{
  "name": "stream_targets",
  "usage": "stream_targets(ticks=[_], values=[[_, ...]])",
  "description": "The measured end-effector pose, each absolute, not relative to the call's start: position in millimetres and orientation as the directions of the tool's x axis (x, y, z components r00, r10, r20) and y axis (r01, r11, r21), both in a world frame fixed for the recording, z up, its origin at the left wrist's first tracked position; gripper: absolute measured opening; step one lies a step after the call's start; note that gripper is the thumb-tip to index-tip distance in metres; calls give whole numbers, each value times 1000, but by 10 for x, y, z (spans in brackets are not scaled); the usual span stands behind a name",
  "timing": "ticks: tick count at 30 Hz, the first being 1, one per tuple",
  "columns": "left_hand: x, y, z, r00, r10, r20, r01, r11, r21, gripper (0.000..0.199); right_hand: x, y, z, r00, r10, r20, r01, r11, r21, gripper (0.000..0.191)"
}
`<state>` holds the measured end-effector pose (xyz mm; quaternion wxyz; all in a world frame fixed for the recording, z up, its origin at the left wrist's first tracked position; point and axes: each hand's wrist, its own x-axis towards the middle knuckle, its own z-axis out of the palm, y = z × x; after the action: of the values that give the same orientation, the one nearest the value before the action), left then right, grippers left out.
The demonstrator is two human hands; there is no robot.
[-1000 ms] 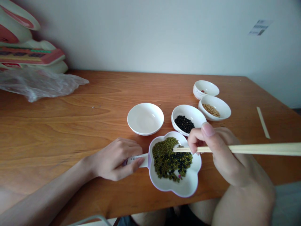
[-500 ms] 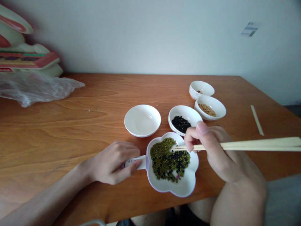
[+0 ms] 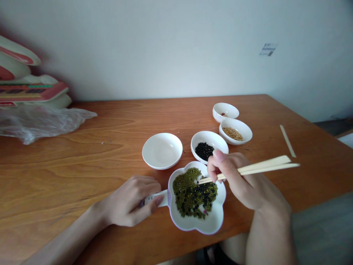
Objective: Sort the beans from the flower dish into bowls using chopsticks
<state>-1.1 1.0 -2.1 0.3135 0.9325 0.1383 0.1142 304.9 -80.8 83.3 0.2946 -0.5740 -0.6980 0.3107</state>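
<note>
My left hand (image 3: pixel 138 200) is closed round the short handle of a white, flower-shaped scoop (image 3: pixel 217 219) with a purple rim. Green mung beans (image 3: pixel 183 184) mixed with black beans (image 3: pixel 201 191) lie in it, along with a small pink bit. Between the fingers of my right hand (image 3: pixel 234 173) is a pair of wooden chopsticks (image 3: pixel 264 165). Their tips are inside the scoop, touching the beans near a black one; whether they pinch it I cannot tell. Just behind the scoop stands a white bowl of black beans (image 3: pixel 204 151), partly hidden by my right fingers.
Left of it stands an empty white bowl (image 3: pixel 162 151). Farther back are a bowl of tan beans (image 3: pixel 233 133) and a bowl with a few reddish pieces (image 3: pixel 224 113). A flat wooden strip (image 3: pixel 287 141) lies at right, a plastic bag (image 3: pixel 52 121) and toy keyboard (image 3: pixel 30 92) at left.
The view has shifted, so everything appears slightly lower and further left. The chopsticks' rear ends have spread apart and tilted. Their tips are still among the beans, and my left hand keeps the handle.
</note>
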Motion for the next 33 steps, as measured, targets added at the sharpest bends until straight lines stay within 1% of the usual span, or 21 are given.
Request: stream_targets(ticks=[4,9,12,14,17,20,25,30,33], values=[[-14,4,-12,934,333,128,190,-769,610,24,3030,-780,813,-171,985,32,614,131,-779,60],[-13,2,-14,934,337,119,195,-760,619,25,3013,-762,832,-161,985,66,630,154,-761,60],[-10,5,-20,936,333,115,193,-757,624,25,2987,-766,849,-190,979,73,606,176,-776,60],[-11,7,-22,936,334,113,195,-757,624,24,2962,-767,850,-184,981,56,604,158,-781,58],[-16,12,-21,938,332,103,199,-755,624,24,2943,-763,844,-137,990,25,644,108,-757,58],[-23,15,-17,939,327,105,191,-753,630,23,2972,-768,841,-140,989,48,663,130,-737,58],[-38,12,-35,941,324,102,186,-741,645,22,3049,-805,842,-122,987,107,654,161,-739,58],[-36,23,-59,941,325,94,192,-744,640,22,3039,-798,841,-126,990,71,658,137,-741,57],[-33,24,-57,940,329,88,199,-740,642,23,3027,-789,842,-136,988,77,646,148,-749,58]])
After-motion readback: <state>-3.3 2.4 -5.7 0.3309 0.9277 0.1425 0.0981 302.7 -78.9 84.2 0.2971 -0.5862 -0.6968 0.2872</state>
